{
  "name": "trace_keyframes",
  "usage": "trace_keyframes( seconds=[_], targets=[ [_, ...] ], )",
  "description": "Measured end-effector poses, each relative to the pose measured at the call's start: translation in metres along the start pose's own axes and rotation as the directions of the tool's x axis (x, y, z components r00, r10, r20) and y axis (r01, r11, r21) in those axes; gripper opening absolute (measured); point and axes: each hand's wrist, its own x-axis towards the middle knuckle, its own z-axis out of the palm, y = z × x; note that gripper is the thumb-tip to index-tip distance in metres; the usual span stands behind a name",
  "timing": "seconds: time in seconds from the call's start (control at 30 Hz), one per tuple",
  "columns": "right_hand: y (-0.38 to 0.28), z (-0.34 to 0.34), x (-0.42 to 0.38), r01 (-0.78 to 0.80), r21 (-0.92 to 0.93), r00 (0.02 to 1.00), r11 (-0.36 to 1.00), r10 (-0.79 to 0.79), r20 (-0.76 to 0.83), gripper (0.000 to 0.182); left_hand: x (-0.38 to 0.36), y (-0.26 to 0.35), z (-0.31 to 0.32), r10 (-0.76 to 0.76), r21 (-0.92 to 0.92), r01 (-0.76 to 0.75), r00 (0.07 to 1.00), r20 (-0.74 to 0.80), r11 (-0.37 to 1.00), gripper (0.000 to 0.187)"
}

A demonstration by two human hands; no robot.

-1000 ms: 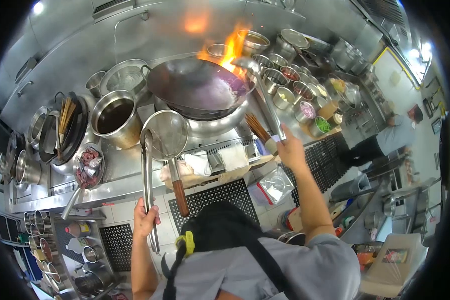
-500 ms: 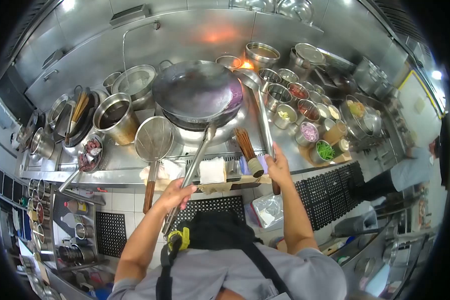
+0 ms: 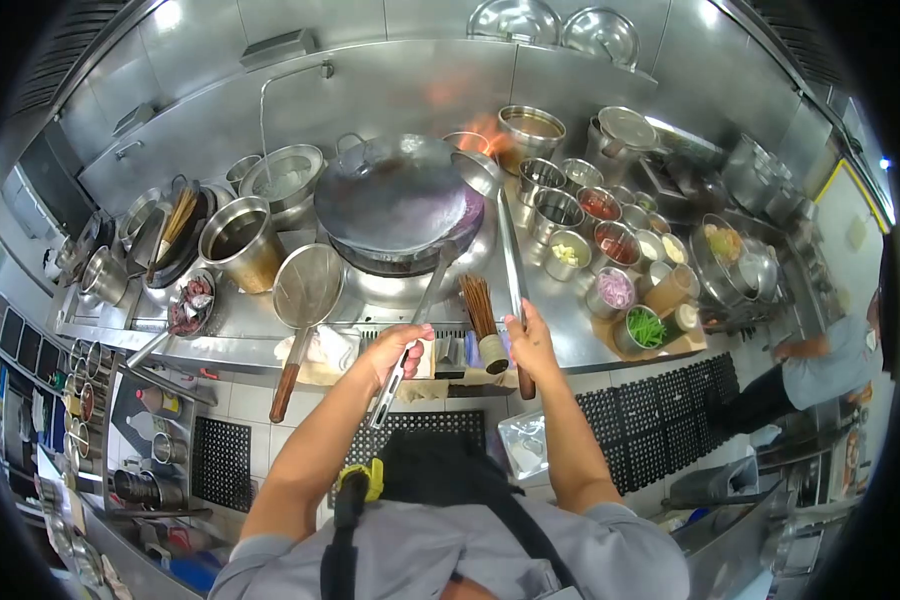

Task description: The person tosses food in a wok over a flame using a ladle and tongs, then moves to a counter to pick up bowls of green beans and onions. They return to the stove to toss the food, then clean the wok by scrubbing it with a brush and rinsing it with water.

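Observation:
My left hand [image 3: 398,352] is closed around the slotted metal handle of a wok spatula [image 3: 431,296], whose far end meets the near right rim of the wok. A long-handled ladle [image 3: 511,245] is gripped in my right hand [image 3: 532,340]. Its round bowl is beside the wok's right rim, near the flames. The dark wok [image 3: 390,205] sits on the burner, with a thin haze over it and no food visible inside. Between my hands, a bamboo brush [image 3: 478,308] lies at the counter's front.
At left are a mesh strainer [image 3: 307,287], a pot of dark liquid [image 3: 242,243] and a scoop of dark meat pieces [image 3: 190,303]. Flames [image 3: 487,133] rise behind the wok. Several ingredient containers, including chopped greens [image 3: 645,327], stand right. Another person [image 3: 820,365] is far right.
The spatula and my left hand have moved right and up. My right hand and the ladle have shifted left. The flames look larger, and the whole view has tilted slightly.

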Motion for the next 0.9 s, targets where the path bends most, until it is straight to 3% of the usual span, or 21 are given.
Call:
trace_keyframes(
  seconds=[0.13, 0.33, 0.43, 0.5, 0.7, 0.8, 0.83, 0.9],
  targets=[
    [0.015, 0.004, 0.011, 0.102, 0.032, 0.994, 0.994, -0.101, -0.042, 0.05, 0.005, -0.008, 0.005, 0.02, -0.057, -0.02, 1.0, 0.004, 0.998, 0.023],
    [0.002, -0.003, 0.002, 0.03, 0.094, 0.998, 0.995, -0.036, 0.056, 0.054, 0.013, -0.028, -0.006, 0.062, -0.075, -0.057, 0.996, 0.057, 0.996, 0.02],
    [0.015, -0.003, -0.004, 0.073, 0.138, 0.997, 0.988, -0.069, -0.032, 0.057, 0.002, -0.041, -0.018, 0.089, -0.078, -0.087, 0.996, 0.028, 0.993, 0.024],
    [0.041, -0.013, -0.001, 0.198, 0.085, 0.98, 0.976, -0.197, -0.021, 0.06, -0.017, -0.049, -0.031, 0.075, -0.096, -0.076, 0.997, -0.016, 0.992, 0.027],
    [0.059, -0.026, -0.005, 0.177, 0.018, 0.984, 0.984, -0.177, 0.006, 0.064, -0.05, -0.056, -0.056, 0.109, -0.072, -0.126, 0.973, -0.203, 0.989, 0.035],
    [0.063, -0.024, -0.002, 0.18, 0.034, 0.983, 0.983, -0.181, 0.018, 0.064, -0.044, -0.049, -0.065, 0.189, -0.243, -0.258, 0.943, -0.274, 0.935, 0.036],
    [0.064, -0.023, -0.001, 0.188, 0.027, 0.982, 0.982, -0.188, 0.024, 0.064, -0.045, -0.041, -0.068, 0.166, -0.251, -0.241, 0.944, -0.286, 0.938, 0.039],
    [0.067, -0.022, 0.001, 0.187, 0.025, 0.982, 0.982, -0.188, 0.026, 0.064, -0.049, -0.025, -0.085, 0.166, -0.161, -0.232, 0.925, -0.341, 0.959, 0.038]
  ],
)
